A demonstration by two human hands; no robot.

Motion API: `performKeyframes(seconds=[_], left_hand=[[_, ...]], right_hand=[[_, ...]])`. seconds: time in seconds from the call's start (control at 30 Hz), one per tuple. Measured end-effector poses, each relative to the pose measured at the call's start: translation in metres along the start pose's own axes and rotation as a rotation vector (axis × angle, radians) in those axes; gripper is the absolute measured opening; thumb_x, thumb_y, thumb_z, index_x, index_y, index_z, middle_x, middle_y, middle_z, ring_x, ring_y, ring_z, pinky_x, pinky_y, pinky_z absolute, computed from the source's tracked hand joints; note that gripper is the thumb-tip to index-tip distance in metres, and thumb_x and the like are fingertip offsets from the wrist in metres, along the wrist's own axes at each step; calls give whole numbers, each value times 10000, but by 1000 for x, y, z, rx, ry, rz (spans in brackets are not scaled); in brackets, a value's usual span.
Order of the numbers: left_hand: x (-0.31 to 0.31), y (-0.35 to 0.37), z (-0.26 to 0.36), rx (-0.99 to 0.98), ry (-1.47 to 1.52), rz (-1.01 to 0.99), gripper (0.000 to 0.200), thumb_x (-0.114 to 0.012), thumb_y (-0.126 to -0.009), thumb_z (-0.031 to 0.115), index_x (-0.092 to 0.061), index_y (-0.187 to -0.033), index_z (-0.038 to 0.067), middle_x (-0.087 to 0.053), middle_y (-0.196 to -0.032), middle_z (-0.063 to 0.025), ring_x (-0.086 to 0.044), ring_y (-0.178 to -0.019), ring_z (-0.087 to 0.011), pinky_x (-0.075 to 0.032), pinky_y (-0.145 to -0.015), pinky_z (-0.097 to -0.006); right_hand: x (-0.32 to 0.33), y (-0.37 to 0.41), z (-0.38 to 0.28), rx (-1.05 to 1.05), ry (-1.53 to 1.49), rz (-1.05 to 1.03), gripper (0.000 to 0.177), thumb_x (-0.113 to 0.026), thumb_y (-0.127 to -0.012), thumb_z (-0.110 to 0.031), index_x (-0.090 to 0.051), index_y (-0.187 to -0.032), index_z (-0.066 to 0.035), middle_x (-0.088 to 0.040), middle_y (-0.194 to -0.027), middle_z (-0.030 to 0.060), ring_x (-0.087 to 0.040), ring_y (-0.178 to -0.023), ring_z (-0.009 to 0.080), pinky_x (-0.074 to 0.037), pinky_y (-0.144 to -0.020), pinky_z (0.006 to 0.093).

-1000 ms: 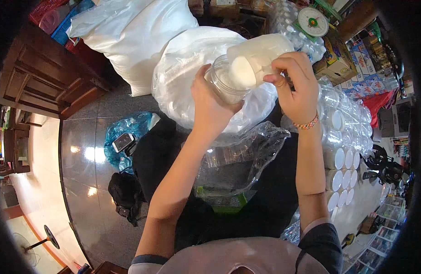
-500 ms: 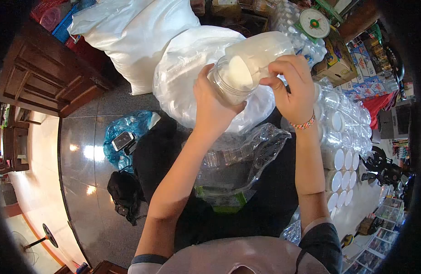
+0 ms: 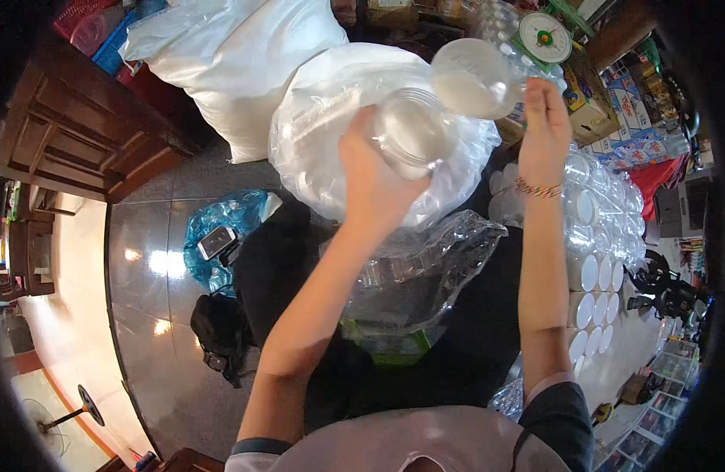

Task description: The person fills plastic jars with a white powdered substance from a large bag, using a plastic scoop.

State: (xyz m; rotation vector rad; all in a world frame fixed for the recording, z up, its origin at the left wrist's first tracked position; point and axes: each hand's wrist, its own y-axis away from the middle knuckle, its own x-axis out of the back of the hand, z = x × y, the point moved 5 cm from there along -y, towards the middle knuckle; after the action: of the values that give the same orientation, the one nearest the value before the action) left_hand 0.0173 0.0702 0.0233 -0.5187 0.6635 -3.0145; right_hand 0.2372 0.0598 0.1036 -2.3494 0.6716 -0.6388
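Wrapped around a clear plastic jar (image 3: 414,134), my left hand (image 3: 378,169) holds it above a large open plastic sack (image 3: 315,149). White powder or fine grains show inside the jar; its threaded mouth is uncovered. My right hand (image 3: 545,130) grips the handle of a translucent plastic scoop (image 3: 474,79), up and right of the jar and apart from it. Some white stuff seems to cling inside the scoop. A clear plastic bag (image 3: 425,275) with more clear jars in it lies between my legs, below my hands.
A full white sack (image 3: 244,79) stands behind on the left. Capped jars in plastic wrap (image 3: 590,275) are stacked at the right, with a dial scale (image 3: 545,38) beyond. A phone (image 3: 217,243) rests on a blue bag (image 3: 201,216); a black bag (image 3: 219,330) lies nearby.
The scoop was tipped over the jar's mouth; my right hand has moved it up and right, away from the jar. The jar has shifted slightly right in my left hand.
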Motion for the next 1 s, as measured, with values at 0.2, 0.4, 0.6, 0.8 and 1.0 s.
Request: performKeyframes(seconds=[0.2,0.4,0.6,0.8,1.0], left_hand=[[8,-7,9,17,-56,-7,1123,-910,-555,228,-222,-1395,-58,-373,-1334,-221,-398,-1290,-316,-342,-1095,-415],[20,-20,6,-68,115,109,1117,-920,-541,252,-259,-1390,-48,-392,-1326,-204,-419,-1272,-322,-369,-1072,-427],[33,-27,34,-188,169,91,1142,-935,-538,280,-254,-1403,-22,-396,-1334,-188,-476,-1233,-309,-432,-1032,-418],[36,-31,53,-162,333,-10,1077,-942,-539,229,-318,-1380,-20,-475,-1299,-179,-508,-1214,-277,-453,-1012,-397],[73,-49,62,-12,443,-5,951,-936,-545,208,-406,-1292,-49,-576,-1188,-177,-604,-1090,-240,-501,-937,-363]], right_hand=[[21,-9,43,-381,-463,192,272,-597,-971,-313,-618,-981,-43,-514,-808,-38,-368,-626,34,-321,-605,220],[22,-8,62,-574,-558,196,258,-595,-973,-308,-583,-882,-67,-494,-772,-28,-330,-568,31,-287,-563,192],[9,-6,65,-650,-603,137,284,-584,-974,-351,-554,-839,-102,-468,-749,-38,-285,-549,36,-253,-530,195],[10,-1,68,-707,-633,123,284,-580,-974,-370,-548,-835,-124,-447,-740,-60,-269,-556,41,-247,-544,198],[11,0,87,-652,-701,61,229,-620,-950,-337,-594,-842,-138,-512,-755,-51,-316,-554,29,-239,-524,201]])
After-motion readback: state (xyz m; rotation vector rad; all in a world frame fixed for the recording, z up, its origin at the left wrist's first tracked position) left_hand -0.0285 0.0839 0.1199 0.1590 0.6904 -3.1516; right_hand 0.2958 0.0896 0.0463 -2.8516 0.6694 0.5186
